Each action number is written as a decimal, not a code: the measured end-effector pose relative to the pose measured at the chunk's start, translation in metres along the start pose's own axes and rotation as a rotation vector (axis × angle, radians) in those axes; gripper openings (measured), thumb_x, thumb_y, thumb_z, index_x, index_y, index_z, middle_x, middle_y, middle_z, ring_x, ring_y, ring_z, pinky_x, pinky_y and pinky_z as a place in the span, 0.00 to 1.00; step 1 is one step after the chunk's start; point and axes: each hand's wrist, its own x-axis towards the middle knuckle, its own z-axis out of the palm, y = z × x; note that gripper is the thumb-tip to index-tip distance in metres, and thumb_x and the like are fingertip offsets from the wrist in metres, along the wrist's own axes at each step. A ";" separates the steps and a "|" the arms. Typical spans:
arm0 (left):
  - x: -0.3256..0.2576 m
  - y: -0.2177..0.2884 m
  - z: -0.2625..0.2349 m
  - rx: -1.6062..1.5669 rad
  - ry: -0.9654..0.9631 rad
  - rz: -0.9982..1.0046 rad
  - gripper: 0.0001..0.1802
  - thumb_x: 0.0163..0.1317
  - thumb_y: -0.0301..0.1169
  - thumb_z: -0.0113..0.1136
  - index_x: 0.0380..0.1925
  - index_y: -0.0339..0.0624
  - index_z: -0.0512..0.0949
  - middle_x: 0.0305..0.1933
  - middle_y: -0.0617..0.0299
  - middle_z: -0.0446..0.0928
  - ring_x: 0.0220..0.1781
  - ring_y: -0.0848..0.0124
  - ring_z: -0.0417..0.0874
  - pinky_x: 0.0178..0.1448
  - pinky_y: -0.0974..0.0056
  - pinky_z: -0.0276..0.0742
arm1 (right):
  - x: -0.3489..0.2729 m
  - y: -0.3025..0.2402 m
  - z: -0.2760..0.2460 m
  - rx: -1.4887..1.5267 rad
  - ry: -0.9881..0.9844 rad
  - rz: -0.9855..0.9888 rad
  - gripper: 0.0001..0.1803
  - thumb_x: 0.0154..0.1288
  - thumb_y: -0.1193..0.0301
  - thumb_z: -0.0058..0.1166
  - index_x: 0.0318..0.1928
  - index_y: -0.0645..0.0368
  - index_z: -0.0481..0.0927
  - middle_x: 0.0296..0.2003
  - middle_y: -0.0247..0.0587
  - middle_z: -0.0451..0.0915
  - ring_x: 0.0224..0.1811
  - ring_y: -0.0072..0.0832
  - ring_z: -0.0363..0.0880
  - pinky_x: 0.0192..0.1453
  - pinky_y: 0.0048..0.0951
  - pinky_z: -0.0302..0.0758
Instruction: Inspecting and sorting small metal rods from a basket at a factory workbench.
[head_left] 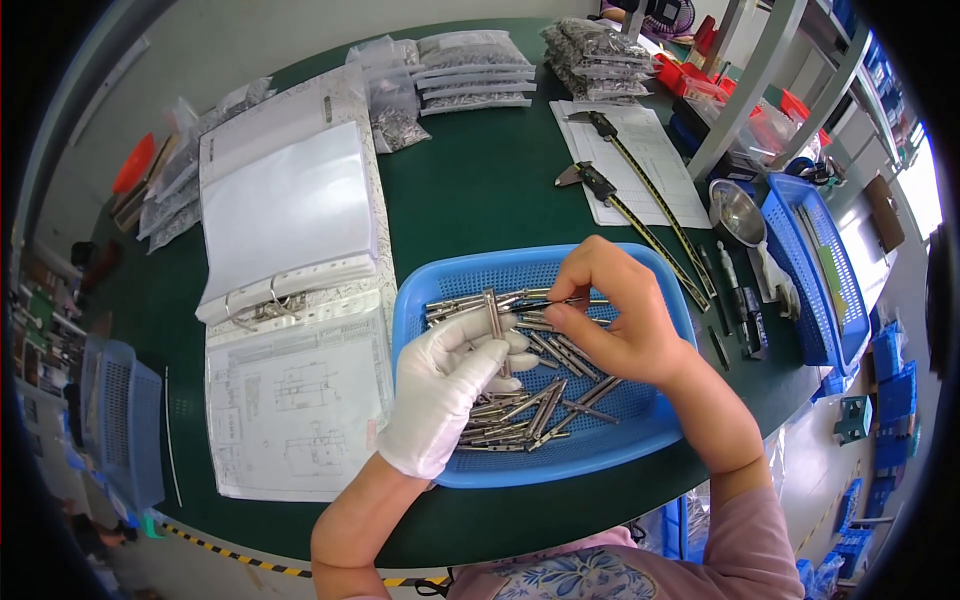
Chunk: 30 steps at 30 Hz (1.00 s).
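My left hand, in a white glove, is closed around a slim shiny metal pin held nearly upright over the basket. My bare right hand pinches a thin, dark, rod-like piece between thumb and fingertips. Its tip points toward the metal pin; whether they touch, I cannot tell. Beneath both hands stands a blue plastic basket with a mesh bottom. Many similar metal pins lie loose in it, partly hidden by my hands.
An open binder with drawings lies left. Two digital calipers rest on papers at the right, near pens and a metal bowl. Bagged parts are stacked at the back. Another blue basket stands far right.
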 end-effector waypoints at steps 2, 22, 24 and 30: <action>0.000 0.000 0.001 -0.002 -0.004 -0.006 0.13 0.61 0.23 0.50 0.46 0.29 0.71 0.39 0.54 0.77 0.40 0.68 0.81 0.39 0.74 0.78 | -0.002 0.005 -0.003 -0.030 -0.020 -0.001 0.06 0.51 0.75 0.59 0.29 0.60 0.75 0.26 0.36 0.73 0.22 0.26 0.71 0.27 0.25 0.69; -0.003 0.000 0.002 -0.068 -0.056 0.047 0.12 0.60 0.23 0.53 0.44 0.31 0.71 0.38 0.53 0.77 0.39 0.67 0.81 0.39 0.71 0.79 | -0.006 0.005 -0.006 0.260 -0.165 0.336 0.09 0.59 0.71 0.53 0.27 0.64 0.74 0.24 0.37 0.73 0.27 0.24 0.70 0.32 0.25 0.67; -0.002 0.001 -0.001 -0.061 -0.066 0.029 0.14 0.61 0.22 0.52 0.47 0.30 0.70 0.41 0.54 0.77 0.41 0.71 0.81 0.39 0.73 0.76 | 0.000 -0.002 0.009 0.262 -0.042 0.237 0.09 0.60 0.71 0.53 0.26 0.64 0.74 0.23 0.37 0.72 0.27 0.24 0.70 0.31 0.25 0.67; -0.002 0.002 0.001 -0.044 -0.074 0.025 0.12 0.60 0.22 0.52 0.44 0.31 0.71 0.39 0.54 0.77 0.40 0.67 0.81 0.40 0.72 0.79 | 0.000 0.007 -0.003 0.167 -0.129 0.078 0.09 0.60 0.71 0.52 0.26 0.64 0.74 0.23 0.37 0.72 0.27 0.24 0.70 0.31 0.25 0.66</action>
